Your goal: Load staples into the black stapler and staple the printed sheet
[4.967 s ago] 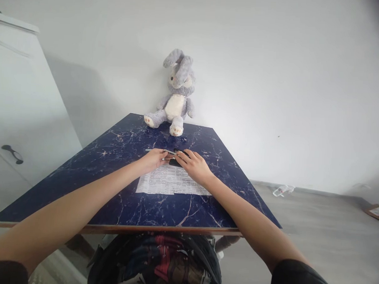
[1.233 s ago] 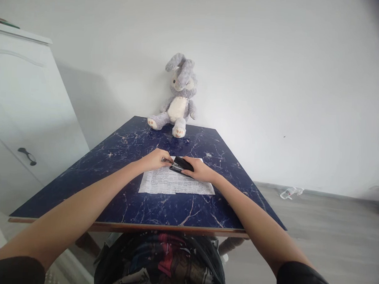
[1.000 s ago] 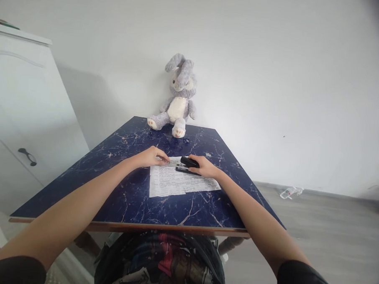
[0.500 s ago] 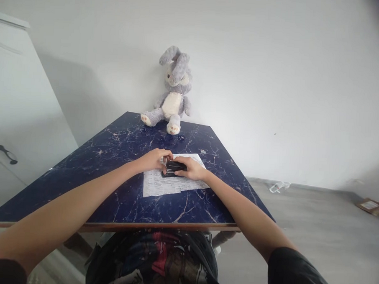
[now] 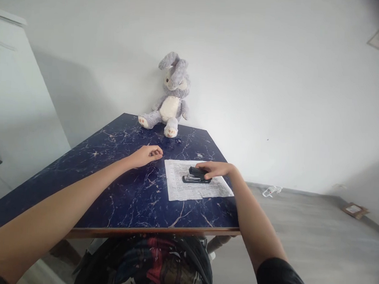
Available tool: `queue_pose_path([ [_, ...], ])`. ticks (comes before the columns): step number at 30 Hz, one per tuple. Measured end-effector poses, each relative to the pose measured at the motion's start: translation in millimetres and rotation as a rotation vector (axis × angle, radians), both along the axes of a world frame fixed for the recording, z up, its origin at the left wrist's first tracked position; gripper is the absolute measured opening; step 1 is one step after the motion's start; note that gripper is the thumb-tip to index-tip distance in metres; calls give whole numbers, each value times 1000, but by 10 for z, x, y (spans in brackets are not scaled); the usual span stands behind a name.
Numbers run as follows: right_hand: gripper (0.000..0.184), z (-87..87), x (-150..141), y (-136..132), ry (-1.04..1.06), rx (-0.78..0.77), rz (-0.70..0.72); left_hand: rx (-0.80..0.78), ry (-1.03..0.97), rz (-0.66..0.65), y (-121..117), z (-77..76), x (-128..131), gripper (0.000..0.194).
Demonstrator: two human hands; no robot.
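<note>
A black stapler (image 5: 194,175) lies on the printed paper sheet (image 5: 184,192), its top arm raised at the left end above the base. My right hand (image 5: 216,170) grips it from the right, thumb on the near side and fingers over the top. To the left of the sheet, my left hand (image 5: 147,155) hovers over or rests on the blue table, apart from both paper and stapler. Its fingers are curled in, and what they hold, if anything, is hidden.
The dark blue marbled table (image 5: 136,202) has a brown front edge. A grey plush rabbit (image 5: 170,107) sits at its back against the wall. On the left stands a white cabinet (image 5: 22,97). A plastic-wrapped item (image 5: 271,191) and a brown box (image 5: 355,210) lie on the floor.
My left hand has come off the stapler and moved left. My right hand, the stapler and the paper have shifted right, and the stapler's raised arm now shows.
</note>
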State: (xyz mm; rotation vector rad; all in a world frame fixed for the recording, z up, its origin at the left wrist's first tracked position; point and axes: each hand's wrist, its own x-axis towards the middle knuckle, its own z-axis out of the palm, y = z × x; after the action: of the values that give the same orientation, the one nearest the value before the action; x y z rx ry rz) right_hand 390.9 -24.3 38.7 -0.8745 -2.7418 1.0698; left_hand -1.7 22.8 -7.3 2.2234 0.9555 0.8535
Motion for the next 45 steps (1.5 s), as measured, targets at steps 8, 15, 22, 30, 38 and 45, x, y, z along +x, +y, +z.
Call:
queue_pose_path([
  [8, 99, -588, 40, 385, -224, 369, -533, -16, -111, 2, 62, -29, -4, 38],
  [15, 91, -844, -806, 666, -335, 466, -477, 155, -281, 188, 12, 121, -13, 31],
  [22, 80, -787, -2190, 899, -147, 470, -306, 489, -379, 562, 122, 333, -284, 17],
  [30, 72, -766, -2717, 845, -94, 520, -233, 486, -370, 790, 171, 417, -459, 15],
  [38, 66, -778, -1593, 362, -232, 511, -413, 305, -2, 291, 38, 96, -82, 22],
  [45, 60, -768, -1103, 127, -97, 514, -563, 270, 461, -6, -141, -176, 227, 41],
])
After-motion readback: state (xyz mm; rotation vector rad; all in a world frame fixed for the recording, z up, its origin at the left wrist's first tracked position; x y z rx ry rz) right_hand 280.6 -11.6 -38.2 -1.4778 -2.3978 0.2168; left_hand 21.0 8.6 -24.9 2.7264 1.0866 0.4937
